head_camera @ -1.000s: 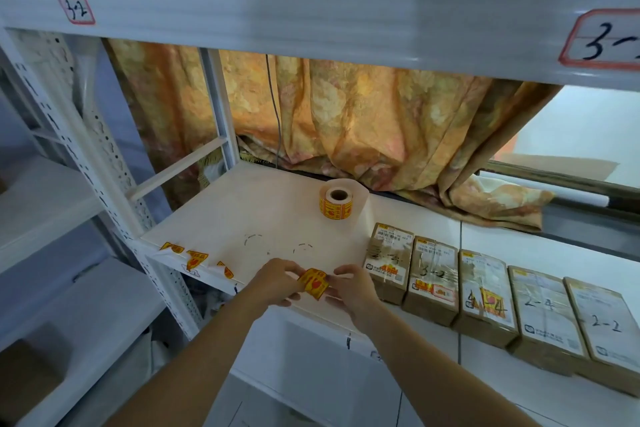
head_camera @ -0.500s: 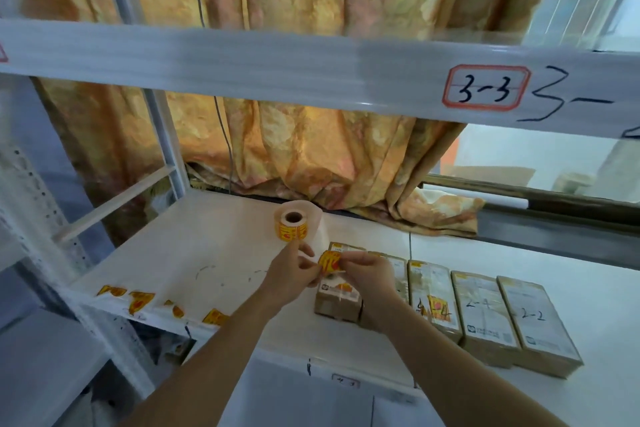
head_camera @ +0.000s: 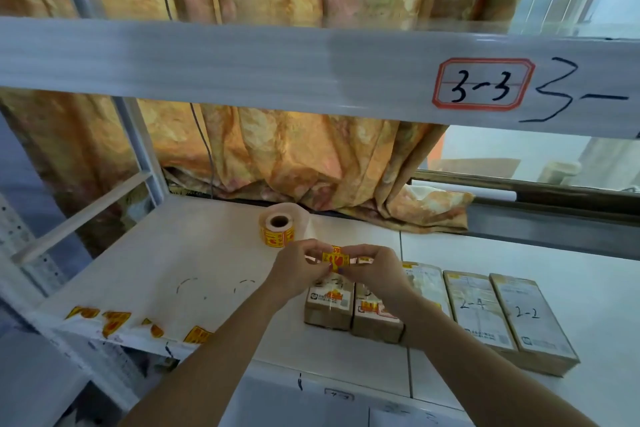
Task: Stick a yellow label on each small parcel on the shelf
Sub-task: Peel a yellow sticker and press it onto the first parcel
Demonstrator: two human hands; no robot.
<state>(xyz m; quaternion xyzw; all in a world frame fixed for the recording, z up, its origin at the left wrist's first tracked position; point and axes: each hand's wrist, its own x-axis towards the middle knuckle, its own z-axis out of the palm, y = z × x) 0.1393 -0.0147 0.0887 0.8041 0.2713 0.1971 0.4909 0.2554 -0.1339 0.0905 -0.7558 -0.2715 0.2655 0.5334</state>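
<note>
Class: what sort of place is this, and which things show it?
Probably a parcel storeroom or pickup point: metal shelving with a handwritten tag reading "3-3", a row of small numbered parcels, and a roll of yellow labels.

I have one yellow label [head_camera: 333, 259], printed in red, pinched between the left hand [head_camera: 298, 274] and the right hand [head_camera: 375, 276]. Five small brown parcels lie flat, side by side, on the white shelf [head_camera: 173, 253]. The leftmost parcel [head_camera: 329, 305], at six o'clock from the held label, and the second parcel [head_camera: 375, 317], at five o'clock, each carry a yellow label. I see the third parcel [head_camera: 424, 282] only partly, behind the right wrist. The parcel marked 2-4 [head_camera: 479, 312] and the parcel marked 2-2 [head_camera: 530, 319], out at four o'clock, show white slips.
</note>
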